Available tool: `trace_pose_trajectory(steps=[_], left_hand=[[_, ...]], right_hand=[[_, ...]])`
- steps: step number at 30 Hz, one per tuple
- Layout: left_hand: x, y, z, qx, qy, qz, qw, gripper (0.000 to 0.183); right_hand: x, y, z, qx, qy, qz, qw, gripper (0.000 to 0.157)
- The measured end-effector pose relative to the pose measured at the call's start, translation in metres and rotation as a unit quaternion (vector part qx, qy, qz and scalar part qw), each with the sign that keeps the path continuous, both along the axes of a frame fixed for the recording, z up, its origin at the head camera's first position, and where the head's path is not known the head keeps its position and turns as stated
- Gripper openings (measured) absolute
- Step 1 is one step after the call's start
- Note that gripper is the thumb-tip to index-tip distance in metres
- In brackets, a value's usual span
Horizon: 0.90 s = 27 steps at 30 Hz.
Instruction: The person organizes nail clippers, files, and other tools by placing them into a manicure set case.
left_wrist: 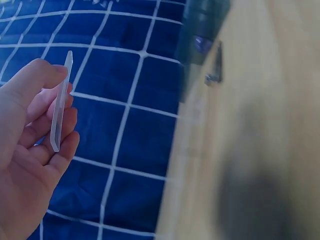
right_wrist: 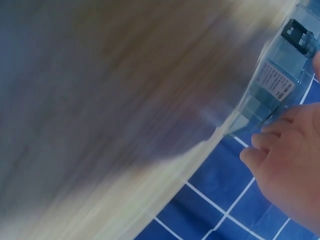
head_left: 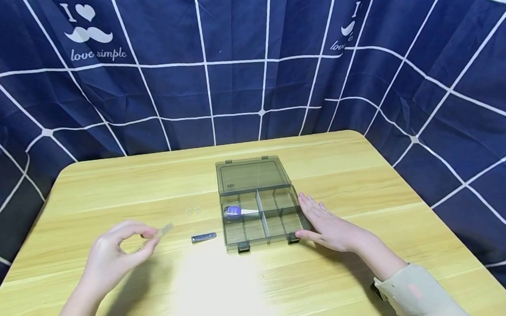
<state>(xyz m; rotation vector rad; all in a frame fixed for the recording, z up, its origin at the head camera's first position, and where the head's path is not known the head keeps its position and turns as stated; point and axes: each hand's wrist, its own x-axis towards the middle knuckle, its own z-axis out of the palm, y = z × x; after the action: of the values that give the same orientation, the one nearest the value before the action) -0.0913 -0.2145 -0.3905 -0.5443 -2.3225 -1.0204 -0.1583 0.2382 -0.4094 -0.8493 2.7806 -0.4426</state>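
Observation:
My left hand (head_left: 115, 253) pinches a thin translucent strip (left_wrist: 61, 105) between thumb and fingers, raised over the left part of the table. The strip is flat and narrow, with a slanted tip. My right hand (head_left: 330, 229) rests its fairly straight fingers along the right side of a grey see-through compartment box (head_left: 264, 225). The box lies with its lid (head_left: 253, 174) folded back. A small item with a purple label and white end (head_left: 234, 211) lies in a left compartment. Between the left hand and the box is a nail clipper (head_left: 203, 237).
Two tiny clear pieces (head_left: 193, 211) lie on the wooden table (head_left: 148, 186) behind the nail clipper. Black latches (head_left: 243, 247) stick out from the box's front edge. A dark blue curtain (head_left: 238, 89) with white lines surrounds the table's back and sides.

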Motion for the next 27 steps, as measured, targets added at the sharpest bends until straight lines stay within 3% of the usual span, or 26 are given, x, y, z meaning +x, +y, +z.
trace_pose_trajectory(steps=[5, 12, 22, 27], left_hand=[[-0.011, 0.014, 0.016, 0.004, 0.025, -0.045, 0.9987, 0.033], [-0.026, 0.039, 0.028, 0.003, 0.018, -0.096, 0.9952, 0.026], [-0.046, 0.073, 0.028, 0.015, -0.001, -0.144, 0.9894, 0.018], [-0.054, 0.091, 0.027, 0.019, -0.037, -0.173, 0.984, 0.014]], right_hand=[[0.001, 0.0, -0.001, -0.003, 0.0, -0.002, 1.0, 0.09], [0.002, 0.0, -0.001, -0.002, -0.004, -0.005, 1.0, 0.09], [0.002, -0.001, 0.003, 0.0, -0.004, -0.005, 1.0, 0.089], [0.002, -0.002, 0.005, 0.002, -0.003, -0.006, 1.0, 0.089]])
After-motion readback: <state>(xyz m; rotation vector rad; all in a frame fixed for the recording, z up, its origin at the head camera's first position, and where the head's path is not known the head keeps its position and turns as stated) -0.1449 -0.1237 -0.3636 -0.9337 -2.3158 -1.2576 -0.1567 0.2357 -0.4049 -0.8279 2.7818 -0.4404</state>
